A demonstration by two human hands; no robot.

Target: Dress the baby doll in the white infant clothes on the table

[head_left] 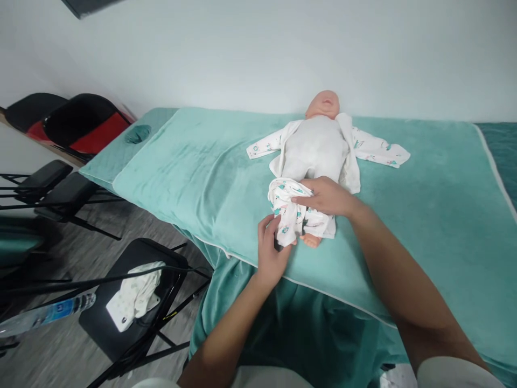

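A baby doll lies on its back with its head towards the wall. Its white printed top is spread wide underneath it, sleeves out to both sides. White baby trousers with a green print are bunched around the doll's legs, and one bare foot sticks out below. My left hand is closed around the lower end of one trouser leg, where the doll's other foot is mostly hidden. Higher up, my right hand pinches the trousers' fabric near the waistband.
The doll rests on a massage bed with a light green cover. At lower left a black folding chair holds a crumpled cloth and a white phone-like object. A water bottle and more chairs stand left.
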